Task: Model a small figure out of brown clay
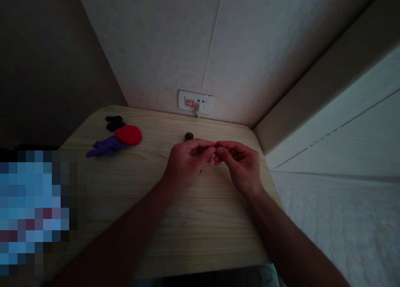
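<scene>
Over the wooden tabletop (193,220), my left hand (189,159) and my right hand (240,164) meet, thumb and forefinger of each closed in a pinch. A tiny dark piece (216,145) shows between the fingertips; its kind is too small to tell. Just beyond my left hand sits a small dark brown lump (188,135), partly covered by that hand. Another dark speck (200,170) shows beside the left wrist. To the left lie a smooth red, flattened lump (128,135), a purple irregular lump (108,146) and black lumps (114,123), close together and looking like modelling clay.
A wall socket (195,102) with a white plug stands behind the table's back edge. On the right are a pale panel (337,124) and a white quilted surface (340,224). A blurred-out blue patch (28,203) covers the lower left.
</scene>
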### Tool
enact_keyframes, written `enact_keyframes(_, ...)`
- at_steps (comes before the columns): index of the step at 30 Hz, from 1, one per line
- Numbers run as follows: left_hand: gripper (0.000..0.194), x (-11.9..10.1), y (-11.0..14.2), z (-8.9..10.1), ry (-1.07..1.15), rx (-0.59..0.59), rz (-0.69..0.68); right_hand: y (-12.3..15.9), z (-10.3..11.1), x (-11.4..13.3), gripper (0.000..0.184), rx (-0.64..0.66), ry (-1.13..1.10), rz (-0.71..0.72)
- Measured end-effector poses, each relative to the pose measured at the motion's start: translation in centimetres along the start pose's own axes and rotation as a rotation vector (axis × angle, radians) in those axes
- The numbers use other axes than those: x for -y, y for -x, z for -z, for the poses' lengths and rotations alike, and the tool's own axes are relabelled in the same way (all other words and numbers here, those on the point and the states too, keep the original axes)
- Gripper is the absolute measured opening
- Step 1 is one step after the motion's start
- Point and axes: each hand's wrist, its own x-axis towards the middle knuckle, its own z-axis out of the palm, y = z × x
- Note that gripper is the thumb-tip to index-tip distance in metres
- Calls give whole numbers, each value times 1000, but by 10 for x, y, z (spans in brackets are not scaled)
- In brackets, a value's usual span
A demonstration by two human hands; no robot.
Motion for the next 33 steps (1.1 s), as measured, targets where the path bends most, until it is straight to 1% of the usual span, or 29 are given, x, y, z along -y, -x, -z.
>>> enact_keyframes(6, 19, 5, 0, 0, 9, -19, 12, 1, 0, -1, 32, 14, 47, 56)
enact_keyframes(12, 19, 11, 0, 4, -55, -9, -4, 1, 3, -5, 29, 68, 146, 146)
enact_keyframes(16, 17, 10, -1, 4, -149, 8, -42, 2, 7, -6, 20, 112, 283, 246)
enact_keyframes(18, 17, 7, 0, 4, -212, 29, -57, 3, 9, -7, 19, 108, 364, 272)
enact_keyframes(21, 17, 3, 1, 4, -317, 35, -98, 4, 9, -9, 16, 77, 385, 249)
enact_keyframes(27, 15, -3, 2, 3, -487, 18, -208, 6, 3, -8, 18, 97, 245, 167)
enact_keyframes(33, 22, -4, 1, 2, -560, 24, -298, 7, 2, -3, 16, 117, 243, 186)
